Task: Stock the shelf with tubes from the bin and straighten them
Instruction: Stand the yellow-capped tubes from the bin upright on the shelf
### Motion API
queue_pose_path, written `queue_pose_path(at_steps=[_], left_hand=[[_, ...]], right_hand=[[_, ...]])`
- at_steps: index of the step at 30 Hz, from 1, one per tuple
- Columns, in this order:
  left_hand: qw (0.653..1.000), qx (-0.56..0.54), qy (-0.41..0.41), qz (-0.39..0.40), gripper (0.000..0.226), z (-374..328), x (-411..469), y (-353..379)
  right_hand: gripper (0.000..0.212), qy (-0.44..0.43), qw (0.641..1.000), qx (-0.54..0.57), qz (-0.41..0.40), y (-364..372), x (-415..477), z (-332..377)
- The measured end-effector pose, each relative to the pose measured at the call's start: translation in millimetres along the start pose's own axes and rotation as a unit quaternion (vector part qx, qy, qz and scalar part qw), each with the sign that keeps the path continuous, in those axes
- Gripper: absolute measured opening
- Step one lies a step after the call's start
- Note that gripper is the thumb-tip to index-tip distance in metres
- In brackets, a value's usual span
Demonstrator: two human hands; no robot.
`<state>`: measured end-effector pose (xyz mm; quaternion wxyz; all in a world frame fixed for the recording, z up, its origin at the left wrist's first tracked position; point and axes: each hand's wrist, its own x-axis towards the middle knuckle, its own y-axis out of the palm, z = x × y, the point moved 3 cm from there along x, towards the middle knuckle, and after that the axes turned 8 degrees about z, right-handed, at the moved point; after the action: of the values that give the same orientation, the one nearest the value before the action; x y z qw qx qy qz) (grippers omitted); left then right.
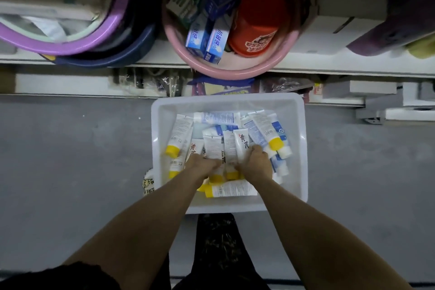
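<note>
Tubes (226, 148) sit right between your two hands, a small bunch of them lying side by side in the middle of the bin (303, 139), yellow caps toward you. Your left hand (203, 167) has its fingers curled over the bunch from the left, and your right hand (257, 165) closes on it from the right, fingertips wrapped on the white tube with the red characters. Both hands are clamped on that same cluster, knuckles up, wrists nearly meeting over the caps.

More tubes lie loose all round the grip: one flat and crosswise just under your wrists, one along the left wall, several blue-and-white ones fanned toward the far right corner. They're soft, flattened plastic, crimped at the tail, with round yellow or white caps. The bin is glossy white plastic, rectangular, with rounded corners and a broad rim, standing on a dull grey floor (82, 148).

Both forearms are bare and stretched straight down and forward, converging into the bin.

Beyond it runs the white shelf (329, 61) edge. A pink basin (188, 59) overhangs it, holding a red bucket (256, 30) and blue-and-white boxes (207, 40). To the left sits a purple basin (106, 35).
</note>
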<state>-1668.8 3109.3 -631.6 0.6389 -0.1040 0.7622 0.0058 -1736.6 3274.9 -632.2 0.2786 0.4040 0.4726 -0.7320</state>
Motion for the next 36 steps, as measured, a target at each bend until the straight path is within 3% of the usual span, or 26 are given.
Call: queue_pose_path(at_steps=[3,7,13,18,24,32,36], left_hand=[[0.995,-0.083,0.000,0.056,0.038,2.6,-10.0,-8.1],[0.985,-0.148,0.025,0.079,0.036,1.7,-40.9,-34.9],[0.969,-0.204,0.086,0.106,0.027,-2.8,-95.3,-97.5],[0.941,-0.267,0.178,0.109,0.022,2.5,-147.4,-188.2],[0.912,-0.263,0.305,0.082,0.028,20.0,-235.8,-356.8],[0.831,-0.294,0.473,-0.010,0.034,55.0,-366.7,-576.8],[0.789,-0.318,0.523,-0.047,0.035,66.6,-420.4,-656.8]], right_hand=[[0.055,0.026,0.997,0.034,0.060,-11.9,1.2,0.0],[0.040,0.058,0.953,0.245,0.170,-28.2,-22.9,15.0],[0.032,-0.019,0.891,0.371,0.260,-27.0,-92.5,66.0],[0.036,-0.144,0.877,0.374,0.265,5.2,-166.8,154.0],[0.036,-0.273,0.839,0.401,0.245,72.4,-267.9,307.9],[0.026,-0.450,0.802,0.334,0.205,142.8,-411.7,518.3],[0.037,-0.517,0.785,0.287,0.186,154.4,-474.3,593.6]])
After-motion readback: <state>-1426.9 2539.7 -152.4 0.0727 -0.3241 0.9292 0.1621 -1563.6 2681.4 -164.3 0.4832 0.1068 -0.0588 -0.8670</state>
